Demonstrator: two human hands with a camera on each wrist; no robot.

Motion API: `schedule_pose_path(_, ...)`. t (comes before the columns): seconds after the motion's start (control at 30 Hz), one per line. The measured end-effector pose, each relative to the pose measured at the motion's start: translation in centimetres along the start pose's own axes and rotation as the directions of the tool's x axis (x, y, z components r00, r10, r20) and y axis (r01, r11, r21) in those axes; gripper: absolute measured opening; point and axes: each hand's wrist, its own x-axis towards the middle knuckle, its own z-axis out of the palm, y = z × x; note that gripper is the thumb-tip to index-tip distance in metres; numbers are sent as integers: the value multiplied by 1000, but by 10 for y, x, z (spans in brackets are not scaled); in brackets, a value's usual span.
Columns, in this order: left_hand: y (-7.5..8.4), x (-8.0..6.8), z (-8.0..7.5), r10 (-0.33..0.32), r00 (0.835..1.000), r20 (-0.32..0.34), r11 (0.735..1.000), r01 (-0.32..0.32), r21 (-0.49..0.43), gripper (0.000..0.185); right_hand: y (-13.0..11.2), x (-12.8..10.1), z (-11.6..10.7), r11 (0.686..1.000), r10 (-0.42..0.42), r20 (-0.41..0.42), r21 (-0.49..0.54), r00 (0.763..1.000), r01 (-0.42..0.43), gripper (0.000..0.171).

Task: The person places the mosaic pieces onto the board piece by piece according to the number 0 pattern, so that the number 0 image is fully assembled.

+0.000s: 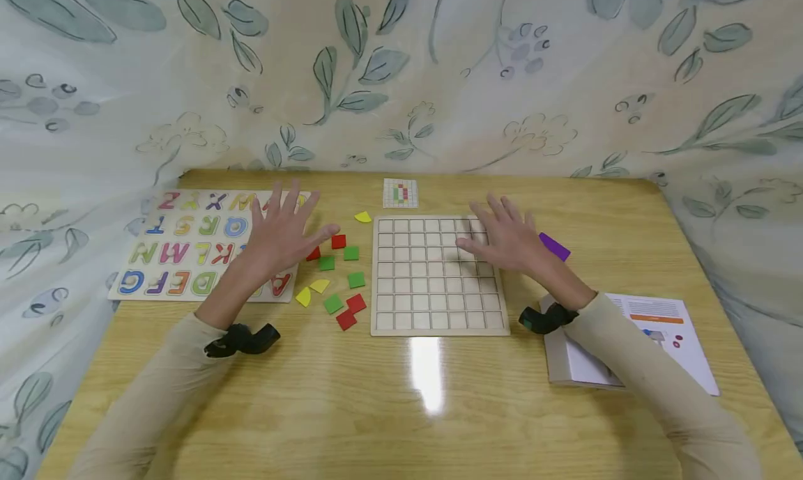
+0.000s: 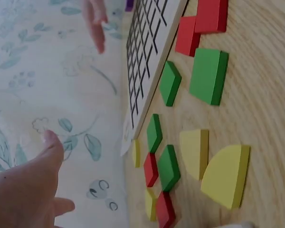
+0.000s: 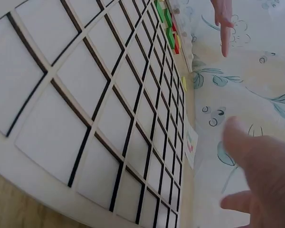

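My left hand point(image 1: 280, 233) hovers with spread fingers over the right part of a wooden alphabet board point(image 1: 182, 243), holding nothing. Above the right edge of a pale wooden grid board point(image 1: 433, 278) is my right hand point(image 1: 505, 236), its fingers spread and nothing in them. Between the two boards lie several loose flat pieces: red squares point(image 1: 355, 303), green squares point(image 1: 356, 279) and yellow quarter circles point(image 1: 320, 285). The left wrist view shows the yellow piece point(image 2: 225, 176) and green pieces point(image 2: 209, 76) flat on the table. The grid board's cells hold no pieces.
A small pattern card point(image 1: 400, 193) with coloured squares lies behind the grid board. A purple piece point(image 1: 555, 246) sits partly behind my right wrist. On the right, a white box point(image 1: 564, 354) with a printed sheet point(image 1: 665, 327) is under my right forearm. A patterned cloth hangs behind the table.
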Motion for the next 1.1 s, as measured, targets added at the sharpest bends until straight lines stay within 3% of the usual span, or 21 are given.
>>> schedule_pose_path(0.23, 5, 7, 16, 122, 992, 5, 989, -121, -89, 75, 6, 4, -2, 990, -133, 78, 50, 988, 129, 74)
schedule_pose_path(0.37, 10, 12, 26, 193, 981, -9, 962, -191, -195, 68, 8, 4, -1, 983, -170, 94, 82, 981, 163, 72)
schedule_pose_path(0.5, 19, 19, 31, 242, 969, -45, 938, -246, -244, 58, 10, 4, 1, 981, -180, 116, 99, 977, 169, 71)
schedule_pose_path(0.77, 31, 41, 35, 290, 957, -3, 928, -282, -241, 47, 13, 5, 4, 980, -176, 147, 122, 973, 159, 68)
schedule_pose_path(1.1, 37, 64, 38, 326, 944, 53, 939, -317, -133, 32, 12, 3, 8, 983, -165, 169, 109, 972, 148, 70)
